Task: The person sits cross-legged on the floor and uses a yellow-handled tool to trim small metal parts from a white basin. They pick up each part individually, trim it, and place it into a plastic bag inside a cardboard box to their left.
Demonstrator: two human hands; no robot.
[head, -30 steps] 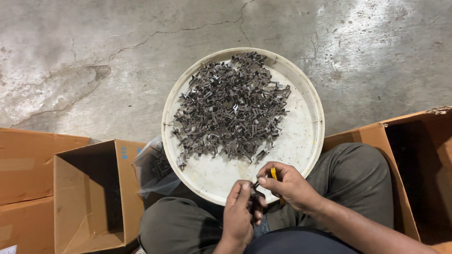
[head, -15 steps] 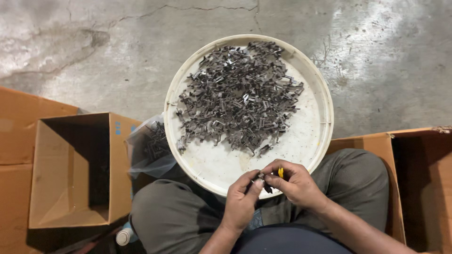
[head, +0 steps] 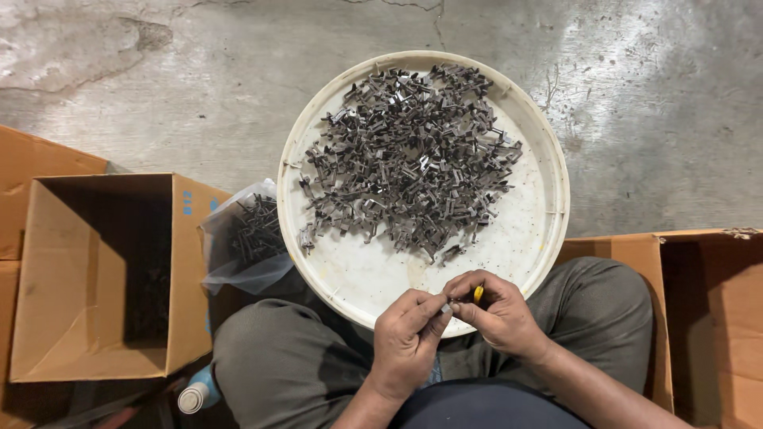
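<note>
Since the frame half a second back our hands have barely shifted; they stay together over the near rim of the tray, and only the view has crept a little, so the open cardboard box (head: 103, 278) sits slightly further left.

Our left hand (head: 407, 343) and right hand (head: 497, 318) meet just above our lap, fingertips touching. Between them we pinch a small dark metal piece (head: 447, 307); the left fingers (head: 429, 310) are closed on one end and the right fingers are closed on a small yellow part (head: 478, 293) at the other. The piece is too small for us to tell its shape, but it lies roughly crosswise, running from one hand to the other, so both hands are equally near it.

Straight ahead of the fingers, away from our body, lies the heap of dark metal pieces (head: 409, 159) in the round white tray (head: 548, 230), well apart from the hands. To the left a clear plastic bag (head: 242, 238) holding more such pieces touches the tray's edge.
</note>
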